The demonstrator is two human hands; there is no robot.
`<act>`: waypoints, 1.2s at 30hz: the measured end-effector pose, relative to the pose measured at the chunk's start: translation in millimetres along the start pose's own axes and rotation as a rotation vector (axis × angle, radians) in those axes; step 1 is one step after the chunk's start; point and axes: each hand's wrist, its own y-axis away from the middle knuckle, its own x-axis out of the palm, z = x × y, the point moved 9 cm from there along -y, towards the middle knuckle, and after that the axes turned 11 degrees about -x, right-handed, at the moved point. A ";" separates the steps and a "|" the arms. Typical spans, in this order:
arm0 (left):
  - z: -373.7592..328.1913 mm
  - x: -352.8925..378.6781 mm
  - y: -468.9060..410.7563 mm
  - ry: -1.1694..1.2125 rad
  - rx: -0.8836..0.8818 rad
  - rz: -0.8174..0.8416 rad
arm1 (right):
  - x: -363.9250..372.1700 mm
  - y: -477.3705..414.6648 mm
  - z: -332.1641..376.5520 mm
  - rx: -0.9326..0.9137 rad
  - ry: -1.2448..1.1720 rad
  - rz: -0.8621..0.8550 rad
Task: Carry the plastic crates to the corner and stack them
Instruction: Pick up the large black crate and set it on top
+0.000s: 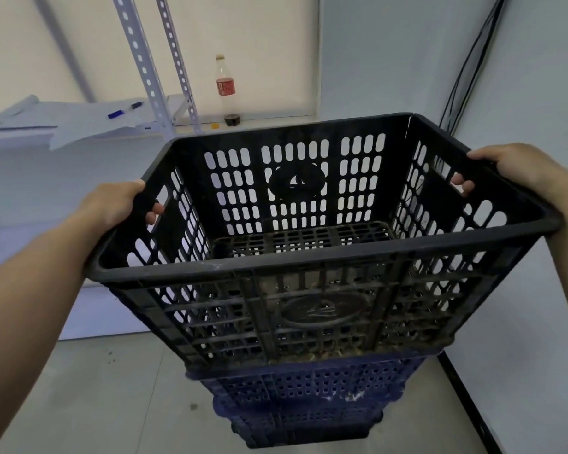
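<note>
A black plastic crate [309, 267] with slotted walls fills the middle of the view, empty inside. My left hand [118, 201] grips its left handle slot and my right hand [512, 168] grips the right handle slot. Directly beneath the black crate is a stack of blue perforated crates [305, 401] standing on the floor in the room's corner. The black crate's base sits at the top of the blue stack; whether it rests on it or hovers just above I cannot tell.
A white wall [522, 93] with black cables [473, 60] runs close on the right. A cola bottle [226, 90] stands on a ledge behind. At left are a perforated metal rack post [138, 60], a shelf with papers [79, 122] and a pen [125, 109]. Grey floor [95, 388] lies at left.
</note>
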 end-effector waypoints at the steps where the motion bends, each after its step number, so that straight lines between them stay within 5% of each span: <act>1: 1.4 -0.4 -2.5 -0.014 -0.010 -0.004 | 0.7 -1.6 0.7 -0.002 0.013 -0.005; 18: 5.6 0.3 -6.0 0.041 -0.025 0.016 | -4.7 6.8 6.6 -0.042 0.028 -0.036; 36: -4.8 -0.2 -16.1 -0.110 -0.001 -0.038 | -13.3 -11.4 8.9 -0.026 0.484 0.032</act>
